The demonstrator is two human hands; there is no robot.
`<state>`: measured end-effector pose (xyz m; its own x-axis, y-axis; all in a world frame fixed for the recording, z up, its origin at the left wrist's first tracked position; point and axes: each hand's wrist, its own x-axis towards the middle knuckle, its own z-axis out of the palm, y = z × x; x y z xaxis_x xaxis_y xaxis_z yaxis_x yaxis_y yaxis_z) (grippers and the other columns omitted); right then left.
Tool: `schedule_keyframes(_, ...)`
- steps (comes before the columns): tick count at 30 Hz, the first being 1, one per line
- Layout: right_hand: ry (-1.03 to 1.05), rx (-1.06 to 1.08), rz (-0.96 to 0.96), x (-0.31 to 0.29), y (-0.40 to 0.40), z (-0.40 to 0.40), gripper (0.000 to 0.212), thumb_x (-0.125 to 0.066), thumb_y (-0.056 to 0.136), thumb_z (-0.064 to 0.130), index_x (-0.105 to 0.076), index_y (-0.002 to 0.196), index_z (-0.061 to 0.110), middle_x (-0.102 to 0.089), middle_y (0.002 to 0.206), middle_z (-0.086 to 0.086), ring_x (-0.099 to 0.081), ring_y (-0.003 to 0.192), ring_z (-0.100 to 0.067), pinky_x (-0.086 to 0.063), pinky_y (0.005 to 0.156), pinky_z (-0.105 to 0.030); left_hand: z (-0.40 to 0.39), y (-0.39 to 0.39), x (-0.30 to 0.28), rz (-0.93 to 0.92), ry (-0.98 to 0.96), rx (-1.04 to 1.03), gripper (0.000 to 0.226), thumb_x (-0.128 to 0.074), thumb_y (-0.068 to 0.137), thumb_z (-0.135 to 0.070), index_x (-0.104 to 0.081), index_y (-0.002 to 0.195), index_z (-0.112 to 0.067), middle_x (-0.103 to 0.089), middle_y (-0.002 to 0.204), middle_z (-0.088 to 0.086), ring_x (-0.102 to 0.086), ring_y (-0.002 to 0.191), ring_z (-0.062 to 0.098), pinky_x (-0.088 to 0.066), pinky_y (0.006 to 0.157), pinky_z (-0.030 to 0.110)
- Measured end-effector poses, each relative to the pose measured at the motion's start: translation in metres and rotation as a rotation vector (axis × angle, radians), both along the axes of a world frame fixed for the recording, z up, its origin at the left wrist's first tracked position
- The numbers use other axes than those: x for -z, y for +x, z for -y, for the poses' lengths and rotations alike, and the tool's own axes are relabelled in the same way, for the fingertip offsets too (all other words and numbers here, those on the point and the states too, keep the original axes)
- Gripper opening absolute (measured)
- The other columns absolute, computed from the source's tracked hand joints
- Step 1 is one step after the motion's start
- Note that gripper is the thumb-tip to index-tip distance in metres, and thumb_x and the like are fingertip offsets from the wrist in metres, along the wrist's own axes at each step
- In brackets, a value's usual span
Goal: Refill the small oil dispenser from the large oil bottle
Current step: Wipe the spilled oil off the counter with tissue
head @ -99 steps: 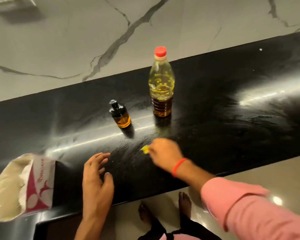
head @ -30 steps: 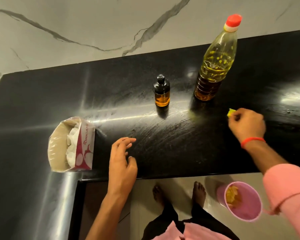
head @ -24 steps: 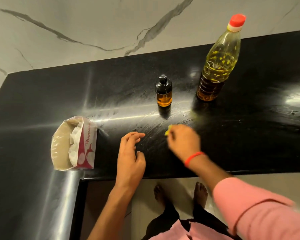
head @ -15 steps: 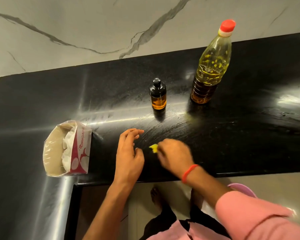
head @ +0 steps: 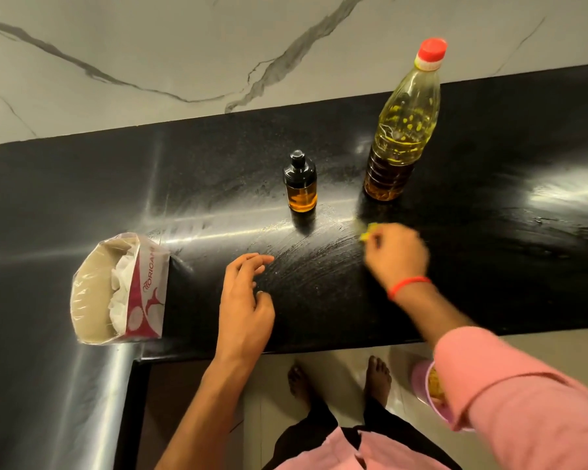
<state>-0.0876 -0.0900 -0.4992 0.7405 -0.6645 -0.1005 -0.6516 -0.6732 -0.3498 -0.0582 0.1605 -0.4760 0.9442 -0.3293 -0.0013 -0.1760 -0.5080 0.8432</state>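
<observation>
The small oil dispenser [head: 300, 183], dark glass with a black capped top and amber oil inside, stands upright mid-counter. To its right stands the large oil bottle [head: 401, 130], clear plastic with a red cap on, holding oil in its lower part. My right hand [head: 396, 254] is shut on a small yellow cloth [head: 368, 231], pressed to the black counter [head: 489, 266] just in front of the large bottle. My left hand [head: 243, 300] rests flat near the counter's front edge, fingers spread, holding nothing.
An opened tissue pack [head: 121, 290] lies on the counter's left part. Wipe streaks show on the surface between my hands. A marble wall [head: 218, 56] runs behind the counter. On the floor below at right sits a pink bin [head: 428, 391], beside my bare feet.
My right hand with the yellow cloth has swept from in front of me to the right, toward the large bottle's base. My left hand stays in place. Both bottles have not moved.
</observation>
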Motion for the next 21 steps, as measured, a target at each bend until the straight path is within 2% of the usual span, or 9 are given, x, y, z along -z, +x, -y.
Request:
schedule_keyframes(3,0.01,-0.421,-0.015,-0.003,0.013,-0.087,0.018,-0.058,0.092,0.024,-0.071,0.102,0.017,-0.07,0.1,-0.008,-0.069,0.093,-0.033,-0.056,0.074,-0.037,0.002,0.001,-0.002,0.025,-0.002,-0.004,0.068,-0.046,0.08,0.021,-0.061,0.125,-0.028,-0.05,0.133,-0.006,-0.054,0.124,0.001,-0.045,0.103,0.023)
schedule_keyframes(5,0.038,-0.63,-0.012,-0.009,0.006,-0.124,0.013,-0.063,0.087,0.021,-0.072,0.097,0.017,-0.069,0.094,-0.007,-0.07,0.087,-0.033,-0.055,0.069,-0.038,0.002,0.002,-0.002,0.033,-0.006,-0.018,0.071,-0.046,0.078,0.022,-0.06,0.123,-0.032,-0.051,0.132,-0.005,-0.054,0.124,0.0,-0.045,0.102,0.022)
schedule_keyframes(7,0.051,-0.731,0.013,-0.009,-0.005,-0.134,0.006,-0.072,0.08,0.017,-0.073,0.085,0.015,-0.068,0.082,-0.007,-0.069,0.076,-0.033,-0.053,0.064,-0.036,0.003,0.003,-0.001,0.033,-0.007,-0.022,0.073,-0.047,0.078,0.022,-0.059,0.122,-0.035,-0.051,0.132,-0.005,-0.054,0.123,-0.002,-0.044,0.101,0.02)
schedule_keyframes(9,0.01,-0.729,0.065,-0.006,-0.014,-0.12,0.005,-0.077,0.074,0.017,-0.073,0.076,0.015,-0.067,0.074,-0.006,-0.068,0.07,-0.031,-0.052,0.06,-0.034,0.007,0.002,0.002,0.042,-0.004,-0.01,0.072,-0.046,0.078,0.023,-0.059,0.121,-0.034,-0.052,0.131,-0.004,-0.055,0.122,0.0,-0.045,0.1,0.021)
schedule_keyframes(12,-0.059,-0.583,0.09,-0.002,-0.036,-0.066,0.006,-0.073,0.08,0.021,-0.073,0.078,0.015,-0.068,0.079,-0.007,-0.068,0.074,-0.034,-0.053,0.061,-0.038,0.012,0.001,0.006,0.031,-0.009,0.02,0.071,-0.045,0.081,0.022,-0.059,0.121,-0.035,-0.051,0.13,-0.006,-0.055,0.123,0.002,-0.044,0.101,0.021)
schedule_keyframes(16,-0.134,-0.064,0.035,0.008,-0.091,0.061,0.018,-0.062,0.093,0.027,-0.075,0.091,0.014,-0.072,0.095,-0.011,-0.068,0.088,-0.037,-0.056,0.07,-0.043,0.018,0.0,0.009,0.019,-0.022,0.045,0.072,-0.046,0.084,0.021,-0.058,0.121,-0.039,-0.051,0.131,-0.009,-0.054,0.125,0.001,-0.044,0.101,0.022)
schedule_keyframes(19,-0.153,0.291,-0.023,0.007,-0.146,0.14,0.012,-0.068,0.088,0.023,-0.076,0.091,0.015,-0.073,0.09,-0.018,-0.069,0.083,-0.044,-0.055,0.068,-0.042,0.018,-0.001,0.011,0.012,-0.024,0.068,0.072,-0.046,0.084,0.021,-0.058,0.122,-0.039,-0.051,0.131,-0.008,-0.054,0.126,0.002,-0.044,0.102,0.024)
schedule_keyframes(21,-0.148,0.434,-0.049,0.006,-0.175,0.164,0.01,-0.069,0.086,0.021,-0.076,0.09,0.015,-0.072,0.085,-0.019,-0.068,0.08,-0.046,-0.048,0.065,-0.037,0.017,0.0,0.012,0.012,-0.022,0.072,0.071,-0.046,0.084,0.021,-0.058,0.122,-0.038,-0.051,0.132,-0.006,-0.055,0.126,0.003,-0.045,0.104,0.027)
